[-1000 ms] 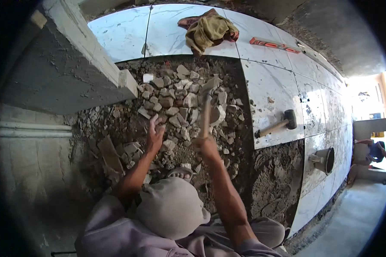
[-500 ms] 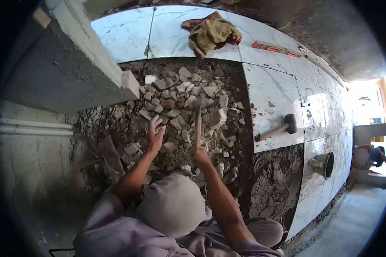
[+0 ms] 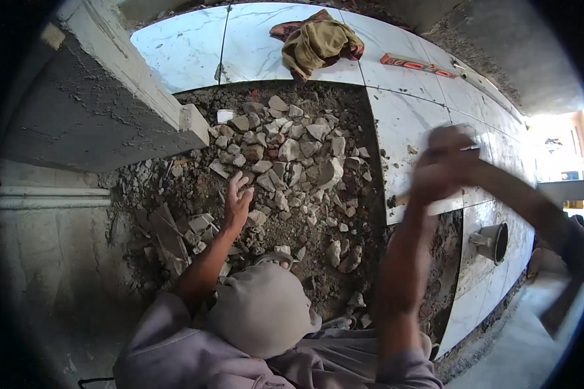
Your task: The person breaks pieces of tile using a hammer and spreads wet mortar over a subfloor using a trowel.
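My left hand [image 3: 237, 198] hovers low over or rests on the broken rubble [image 3: 289, 149], fingers spread and slightly curled, holding nothing. My right hand [image 3: 438, 168] is raised at the right, blurred, gripping the wooden handle [image 3: 512, 194] of a hammer-like tool. Its dark, blurred head [image 3: 571, 272] hangs out toward the right rim; its exact shape is unclear. The rubber mallet seen earlier on the tiles is mostly hidden behind my right hand and arm.
White marbled tiles [image 3: 175, 52] border the dirt patch, bearing a crumpled cloth [image 3: 321, 48], a red level [image 3: 412, 65] and a bucket [image 3: 490, 243]. A rough concrete block [image 3: 104, 110] juts in at the left above two pipes [image 3: 48, 194]. The doorway at the right is bright.
My right hand has swung up and to the right with the long-handled tool, away from the rubble. My left hand has stayed about where it was.
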`<action>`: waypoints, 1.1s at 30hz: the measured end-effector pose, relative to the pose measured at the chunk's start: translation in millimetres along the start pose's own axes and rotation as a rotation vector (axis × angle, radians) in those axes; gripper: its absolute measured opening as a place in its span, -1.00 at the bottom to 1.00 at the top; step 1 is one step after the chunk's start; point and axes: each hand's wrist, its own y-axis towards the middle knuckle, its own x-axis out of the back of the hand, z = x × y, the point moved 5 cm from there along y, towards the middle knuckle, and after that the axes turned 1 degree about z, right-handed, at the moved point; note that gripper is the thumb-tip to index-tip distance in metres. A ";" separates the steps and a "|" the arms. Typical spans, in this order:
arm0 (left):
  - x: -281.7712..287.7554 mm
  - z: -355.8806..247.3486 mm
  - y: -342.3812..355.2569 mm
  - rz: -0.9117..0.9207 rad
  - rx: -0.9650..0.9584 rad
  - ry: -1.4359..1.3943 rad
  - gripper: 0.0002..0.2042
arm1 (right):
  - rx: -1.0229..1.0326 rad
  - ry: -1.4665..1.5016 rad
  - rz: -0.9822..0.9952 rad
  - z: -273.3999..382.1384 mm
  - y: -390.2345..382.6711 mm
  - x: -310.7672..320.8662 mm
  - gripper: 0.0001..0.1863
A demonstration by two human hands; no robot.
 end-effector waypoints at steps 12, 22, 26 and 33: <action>2.4 3.6 2.1 -0.037 0.001 0.012 -0.29 | -0.734 -0.163 0.384 -42.4 -80.5 12.4 -0.66; 10.2 -3.0 3.6 -0.031 0.012 -0.006 -0.30 | -0.557 -0.372 0.269 -109.3 -130.6 -1.5 -0.69; 9.2 11.3 11.8 -0.030 -0.035 -0.019 -0.33 | -1.435 -0.348 0.767 -150.8 -261.7 -23.0 -0.70; 2.9 -2.9 -0.8 -0.043 0.024 0.018 -0.31 | -0.255 -0.029 0.196 35.5 -23.0 5.0 -0.78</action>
